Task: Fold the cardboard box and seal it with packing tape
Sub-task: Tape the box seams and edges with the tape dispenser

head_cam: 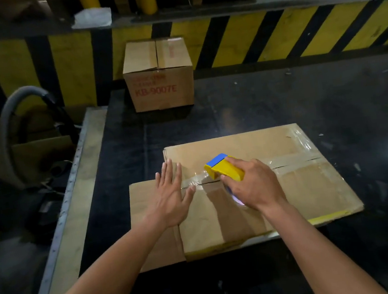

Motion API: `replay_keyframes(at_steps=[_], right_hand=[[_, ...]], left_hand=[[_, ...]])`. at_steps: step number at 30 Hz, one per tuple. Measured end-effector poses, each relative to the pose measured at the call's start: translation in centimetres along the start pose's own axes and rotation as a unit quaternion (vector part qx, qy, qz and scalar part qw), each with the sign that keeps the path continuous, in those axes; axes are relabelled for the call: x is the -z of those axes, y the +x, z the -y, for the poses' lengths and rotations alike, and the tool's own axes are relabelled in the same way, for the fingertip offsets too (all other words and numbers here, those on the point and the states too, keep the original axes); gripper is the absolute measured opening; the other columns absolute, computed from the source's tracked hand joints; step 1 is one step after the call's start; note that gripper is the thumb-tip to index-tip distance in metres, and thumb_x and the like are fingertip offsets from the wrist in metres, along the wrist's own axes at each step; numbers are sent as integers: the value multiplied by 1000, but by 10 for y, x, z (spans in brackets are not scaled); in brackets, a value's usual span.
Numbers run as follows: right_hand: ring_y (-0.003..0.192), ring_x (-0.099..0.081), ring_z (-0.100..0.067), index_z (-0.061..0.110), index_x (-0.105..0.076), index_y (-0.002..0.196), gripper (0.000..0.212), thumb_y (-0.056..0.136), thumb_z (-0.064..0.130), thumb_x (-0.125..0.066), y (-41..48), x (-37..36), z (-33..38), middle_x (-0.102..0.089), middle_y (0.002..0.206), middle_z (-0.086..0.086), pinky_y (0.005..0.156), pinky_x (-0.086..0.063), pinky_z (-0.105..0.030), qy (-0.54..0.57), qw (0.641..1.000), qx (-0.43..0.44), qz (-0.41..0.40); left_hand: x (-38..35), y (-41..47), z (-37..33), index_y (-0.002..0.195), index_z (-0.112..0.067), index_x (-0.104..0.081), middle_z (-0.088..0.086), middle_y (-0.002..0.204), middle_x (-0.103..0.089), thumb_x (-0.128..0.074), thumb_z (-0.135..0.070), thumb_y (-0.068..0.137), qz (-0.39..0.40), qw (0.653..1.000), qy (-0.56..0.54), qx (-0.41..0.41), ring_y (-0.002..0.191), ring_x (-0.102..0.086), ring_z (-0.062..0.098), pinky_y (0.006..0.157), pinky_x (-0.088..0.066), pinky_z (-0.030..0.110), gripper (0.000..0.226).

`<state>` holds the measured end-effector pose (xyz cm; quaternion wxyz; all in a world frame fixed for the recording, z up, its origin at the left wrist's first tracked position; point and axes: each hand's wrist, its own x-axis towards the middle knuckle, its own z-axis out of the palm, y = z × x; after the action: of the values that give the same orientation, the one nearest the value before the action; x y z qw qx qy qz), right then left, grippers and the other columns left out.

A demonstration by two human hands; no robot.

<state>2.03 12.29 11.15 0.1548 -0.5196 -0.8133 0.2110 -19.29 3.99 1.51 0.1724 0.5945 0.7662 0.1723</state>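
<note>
Head view: cardboard box (303,189) flat under both hands, left (169,196), right (254,186).

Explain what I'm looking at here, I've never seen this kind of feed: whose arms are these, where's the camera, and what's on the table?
There is no machine. One camera sits on a person's head, looking forward and down, so the two bare arms are theirs. The left hand lies flat and open, pressing on a cardboard box that lies on the dark table. The right hand grips a yellow and blue tape dispenser over the box's middle seam, where clear tape runs between the hands. A second box, closed and printed in red, stands at the table's far edge. Behind it runs a yellow and black striped barrier.
</note>
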Motion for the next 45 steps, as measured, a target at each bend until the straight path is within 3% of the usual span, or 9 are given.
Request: replay_keyframes(at_steps=[10,13,15,17,20,28,30,37,45], right_hand=[[86,-59,-23,36,-54,137,61,81,49,-72,-7,1,4,-63,93,-8,75,-42,-27,59,996,60,1],[76,-54,-17,37,-54,137,61,81,48,-73,-9,-2,4,-56,83,-4,70,-38,-24,65,995,76,-21],[73,-52,-15,38,-53,138,61,81,48,-73,-11,-3,4,-55,81,-3,69,-38,-23,71,993,90,-26],[73,-52,-12,41,-49,140,62,82,50,-71,-12,-4,6,-54,83,-1,68,-41,-22,72,991,106,-23],[73,-52,-11,45,-46,140,64,82,51,-71,-10,-4,14,-54,85,-1,65,-40,-16,85,989,122,-28],[78,-54,-11,50,-43,140,65,80,60,-66,6,1,27,-54,89,2,66,-51,-29,101,986,131,-31],[79,-54,-10,52,-41,139,66,78,65,-62,8,1,30,-55,90,2,65,-51,-26,101,985,134,-32],[72,-51,-10,42,-46,142,65,82,58,-67,7,-10,55,-49,82,4,63,-40,-19,62,991,110,-35],[86,-58,-20,41,-48,141,60,84,55,-65,-19,-6,77,-56,86,0,77,-46,-29,31,999,36,-8]], left_hand=[[-21,-35,-37,162,-18,8,6,166,25,-22,-55,103,-8,1000,5,28,151,29,20,127,6,44,76],[0,-30,-37,158,-24,-34,5,168,-21,-37,-38,106,-71,996,-30,43,154,-18,28,122,-25,49,54],[24,-14,-36,131,-23,-67,2,136,-60,-40,-37,106,-122,986,-88,69,125,-53,23,103,-44,44,39],[48,8,-39,111,-19,-76,-1,101,-74,-41,-38,107,-90,957,-248,117,95,-67,20,83,-53,37,39],[76,33,-48,109,-11,-73,5,83,-73,-47,-47,105,56,866,-460,187,78,-70,18,71,-59,32,44],[104,63,-21,122,-7,-70,14,116,-75,-64,-25,100,160,765,-589,202,95,-73,18,79,-60,30,30],[105,70,-14,123,-5,-69,16,117,-74,-60,-18,102,173,780,-571,191,93,-73,18,77,-61,28,27],[108,93,-5,99,-2,-78,7,77,-74,-66,-3,96,130,918,-359,107,63,-70,8,60,-57,20,12],[112,124,19,89,1,-73,8,70,-74,-73,-4,92,110,947,-296,53,59,-70,11,58,-56,23,6]])
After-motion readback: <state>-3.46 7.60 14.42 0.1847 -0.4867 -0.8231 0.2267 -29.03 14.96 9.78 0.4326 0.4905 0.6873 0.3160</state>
